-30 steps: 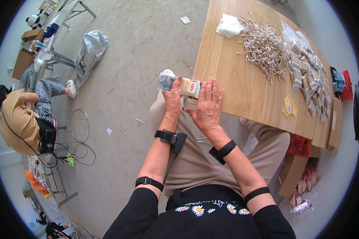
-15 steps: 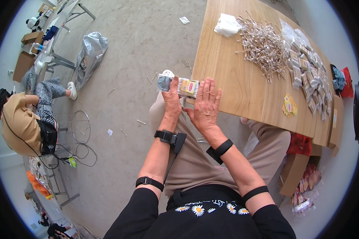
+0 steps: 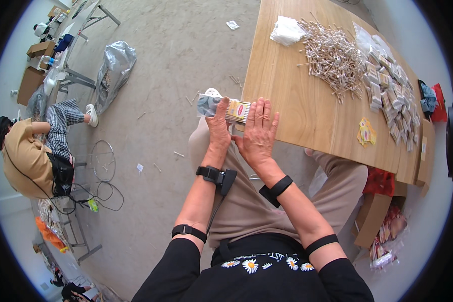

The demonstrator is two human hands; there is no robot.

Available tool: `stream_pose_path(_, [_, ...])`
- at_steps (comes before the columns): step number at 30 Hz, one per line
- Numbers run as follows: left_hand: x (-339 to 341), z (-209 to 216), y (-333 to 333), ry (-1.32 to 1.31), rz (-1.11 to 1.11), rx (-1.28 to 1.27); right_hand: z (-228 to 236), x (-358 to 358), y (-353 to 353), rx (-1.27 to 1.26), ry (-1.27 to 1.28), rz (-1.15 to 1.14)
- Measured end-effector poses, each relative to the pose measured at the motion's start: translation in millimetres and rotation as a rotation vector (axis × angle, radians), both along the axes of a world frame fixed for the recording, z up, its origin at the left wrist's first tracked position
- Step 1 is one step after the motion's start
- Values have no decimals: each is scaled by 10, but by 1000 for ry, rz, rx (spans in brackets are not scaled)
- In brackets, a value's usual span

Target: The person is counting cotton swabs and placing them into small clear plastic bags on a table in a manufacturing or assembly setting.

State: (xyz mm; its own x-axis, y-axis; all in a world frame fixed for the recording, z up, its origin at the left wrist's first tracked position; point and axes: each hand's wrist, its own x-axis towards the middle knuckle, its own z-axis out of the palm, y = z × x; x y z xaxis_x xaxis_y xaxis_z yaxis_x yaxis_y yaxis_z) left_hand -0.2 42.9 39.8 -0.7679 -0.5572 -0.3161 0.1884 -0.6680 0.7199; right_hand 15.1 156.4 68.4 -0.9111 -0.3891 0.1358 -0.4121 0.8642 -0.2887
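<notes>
Just off the table's left edge, my left hand [image 3: 218,126] grips a small clear bag of cotton swabs [image 3: 239,110] with a yellow and red label card. Its thumb lies over the pack. The loose clear end of the bag [image 3: 208,105] sticks out left of that thumb. My right hand [image 3: 259,128] lies flat with its fingers stretched out, touching the pack's right end by the table corner. Its palm faces down, so what lies beneath is hidden. Both hands are above my lap, near the wooden table [image 3: 274,90].
A heap of loose cotton swabs [image 3: 332,60] lies on the table. Beside it are a stack of clear bags [image 3: 287,30], many filled packs [image 3: 395,95] and yellow label cards [image 3: 366,132]. A cardboard box [image 3: 371,219] stands below. At left sits another person [image 3: 27,156].
The loose end of the bag lies flatter and spreads further left of my left thumb. My right hand has hardly moved.
</notes>
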Motion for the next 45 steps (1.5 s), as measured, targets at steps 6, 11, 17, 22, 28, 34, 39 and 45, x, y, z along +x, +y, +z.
stream_pose_path(6, [-7,-46,3,-28,-16,-11,-22,10,-7,10,10,5])
stream_pose_path(11, [-9,-50,13,-39,-17,20,-27,8,-5,18,24,9])
stream_pose_path(17, [-8,-65,20,-33,-17,18,-41,7,-4,22,35,4])
stream_pose_path(22, [4,-40,25,-43,-15,21,-38,13,-15,-3,33,9])
stream_pose_path(28, [-5,-39,38,-25,-18,29,-108,13,-53,41,93,8])
stream_pose_path(34, [5,-37,32,-29,-29,30,-126,-15,-91,68,122,14])
stream_pose_path(39, [11,-47,38,-34,-29,26,-94,-5,-99,-5,94,17])
stream_pose_path(45, [10,-71,24,-10,-36,26,-188,-11,-107,58,150,18])
